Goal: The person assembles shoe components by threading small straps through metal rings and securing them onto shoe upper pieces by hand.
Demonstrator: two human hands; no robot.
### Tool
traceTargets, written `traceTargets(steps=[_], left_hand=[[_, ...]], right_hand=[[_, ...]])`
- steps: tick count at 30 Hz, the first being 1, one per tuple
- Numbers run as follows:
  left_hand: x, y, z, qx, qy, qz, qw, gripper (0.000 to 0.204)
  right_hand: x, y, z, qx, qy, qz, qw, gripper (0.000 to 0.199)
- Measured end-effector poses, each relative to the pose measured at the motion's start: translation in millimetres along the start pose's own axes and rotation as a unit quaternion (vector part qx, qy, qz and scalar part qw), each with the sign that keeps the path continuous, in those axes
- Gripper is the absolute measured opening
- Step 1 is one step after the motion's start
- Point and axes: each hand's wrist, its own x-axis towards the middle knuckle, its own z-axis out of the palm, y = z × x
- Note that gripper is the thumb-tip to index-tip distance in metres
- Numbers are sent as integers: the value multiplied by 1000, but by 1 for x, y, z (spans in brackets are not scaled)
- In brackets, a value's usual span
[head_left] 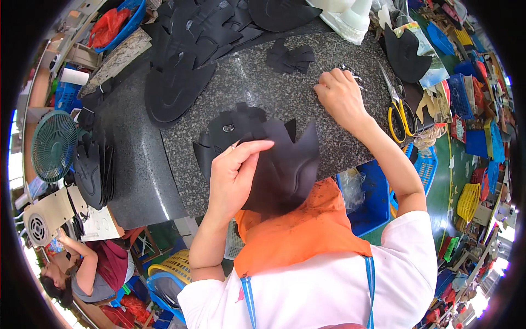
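Observation:
My left hand (238, 170) is closed, thumb and fingers pinching a black shoe-upper piece (287, 175) that hangs over the table's near edge against my orange apron (307, 230). Just beyond it lies another black piece with a small metal ring (228, 128), partly covered. My right hand (341, 97) rests on the speckled stone table, fingers curled down beside several small shiny metal bits (353, 75). Its fingertips are partly hidden, so whatever they may hold does not show. Small black cut pieces (290, 56) lie left of that hand.
Stacked black upper pieces (181, 88) cover the far left. Yellow-handled scissors (400, 112) lie at the right, near another black piece (408, 55). A white machine part (350, 19) stands at the back. Below the edge is a blue bin (370, 203). A co-worker (98, 268) sits lower left, near a green fan (55, 145).

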Motion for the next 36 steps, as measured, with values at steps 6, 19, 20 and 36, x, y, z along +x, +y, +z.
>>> traceTargets(steps=[6, 19, 20, 36], left_hand=[[-4, 28, 12, 72, 57, 10, 996, 57], [-9, 14, -2, 302, 42, 213, 928, 37], [-8, 15, 1, 217, 72, 195, 954, 38], [-16, 15, 16, 76, 167, 238, 954, 57]], right_hand=[[13, -75, -52, 760, -187, 293, 550, 16], [3, -113, -59, 787, -166, 260, 533, 19], [0, -118, -61, 792, -126, 268, 534, 14], [-6, -162, -50, 795, 182, 247, 524, 2]])
